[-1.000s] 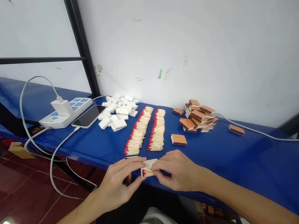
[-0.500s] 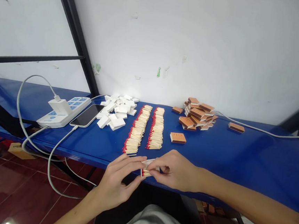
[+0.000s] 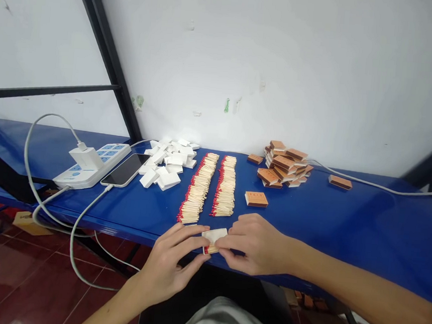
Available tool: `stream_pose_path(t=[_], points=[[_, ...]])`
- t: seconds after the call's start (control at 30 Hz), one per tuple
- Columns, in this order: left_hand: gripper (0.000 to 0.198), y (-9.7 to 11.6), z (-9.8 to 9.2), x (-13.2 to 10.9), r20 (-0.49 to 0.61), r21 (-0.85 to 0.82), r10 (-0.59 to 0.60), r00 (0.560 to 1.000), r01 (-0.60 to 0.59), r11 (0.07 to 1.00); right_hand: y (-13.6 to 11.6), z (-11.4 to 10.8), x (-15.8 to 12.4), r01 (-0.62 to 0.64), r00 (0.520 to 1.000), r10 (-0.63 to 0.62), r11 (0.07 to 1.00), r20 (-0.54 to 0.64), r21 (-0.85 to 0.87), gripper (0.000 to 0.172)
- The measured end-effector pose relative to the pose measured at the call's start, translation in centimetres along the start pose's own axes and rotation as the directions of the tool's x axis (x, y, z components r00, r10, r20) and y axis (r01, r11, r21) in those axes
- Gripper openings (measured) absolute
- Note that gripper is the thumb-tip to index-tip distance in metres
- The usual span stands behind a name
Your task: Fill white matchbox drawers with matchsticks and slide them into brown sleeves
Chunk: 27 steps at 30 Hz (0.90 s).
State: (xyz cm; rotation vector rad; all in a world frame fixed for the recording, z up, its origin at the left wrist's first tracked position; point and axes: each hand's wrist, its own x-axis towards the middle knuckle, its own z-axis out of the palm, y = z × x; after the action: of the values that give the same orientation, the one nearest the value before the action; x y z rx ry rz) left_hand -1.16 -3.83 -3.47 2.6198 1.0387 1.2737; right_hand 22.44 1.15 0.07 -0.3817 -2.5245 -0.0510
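Observation:
At the shelf's front edge my left hand [image 3: 177, 254] is closed on the left end of a white matchbox tray [image 3: 216, 233], thumb below and fingers above. Red-headed matches [image 3: 212, 250] lie along the tray's near side, and its white bottom shows behind them. From the right, my right hand [image 3: 253, 244] is closed, its thumb and fingertips pinching at the right ends of these matches and covering that end of the tray. Just beyond are two long rows of matches, a left row [image 3: 199, 188] and a right row [image 3: 225, 185]. One brown matchbox [image 3: 256, 199] lies near my right hand.
White trays [image 3: 168, 160] are heaped at the back left, beside a phone [image 3: 125, 170] and a power strip [image 3: 98, 164] with looping cables. A pile of brown matchboxes [image 3: 286, 163] stands at the back right. Another matchbox [image 3: 340, 182] lies farther right. A wall closes off the blue shelf's back.
My right fingertips have shifted slightly right and down in the tray, so more of its white bottom shows. My left hand keeps its hold on the tray. The view has tilted slightly.

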Motion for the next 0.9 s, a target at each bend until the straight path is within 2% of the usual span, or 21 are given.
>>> stream_pose_path(t=[0.3, 0.47, 0.57, 0.7, 0.9], points=[[0.018, 0.1, 0.1, 0.0, -0.02, 0.006, 0.014, 1.0, -0.014, 1.0, -0.2, -0.4, 0.1, -0.03, 0.998, 0.028, 0.998, 0.052, 0.049, 0.021], [0.02, 0.0, 0.2, 0.0, -0.011, -0.014, 0.004, 1.0, -0.004, 1.0, 0.7, -0.7, 0.1, -0.064, 0.995, 0.065, 0.998, -0.071, 0.02, 0.021], [0.018, 0.1, 0.2, 0.1, -0.013, -0.009, -0.017, 1.0, 0.017, 1.0, 2.3, -1.1, -0.1, -0.14, 0.983, 0.142, 0.99, -0.117, 0.024, 0.021], [0.016, 0.3, 0.0, 0.2, -0.003, -0.011, -0.04, 0.999, 0.04, 0.999, 3.8, -0.9, -0.3, -0.275, 0.96, 0.276, 0.961, 0.043, -0.02, 0.02], [0.016, 0.2, 0.0, 0.1, 0.032, -0.009, 0.004, 0.999, -0.004, 1.0, 3.4, 0.0, -0.2, -0.291, 0.949, 0.282, 0.956, 0.143, 0.044, 0.024]])
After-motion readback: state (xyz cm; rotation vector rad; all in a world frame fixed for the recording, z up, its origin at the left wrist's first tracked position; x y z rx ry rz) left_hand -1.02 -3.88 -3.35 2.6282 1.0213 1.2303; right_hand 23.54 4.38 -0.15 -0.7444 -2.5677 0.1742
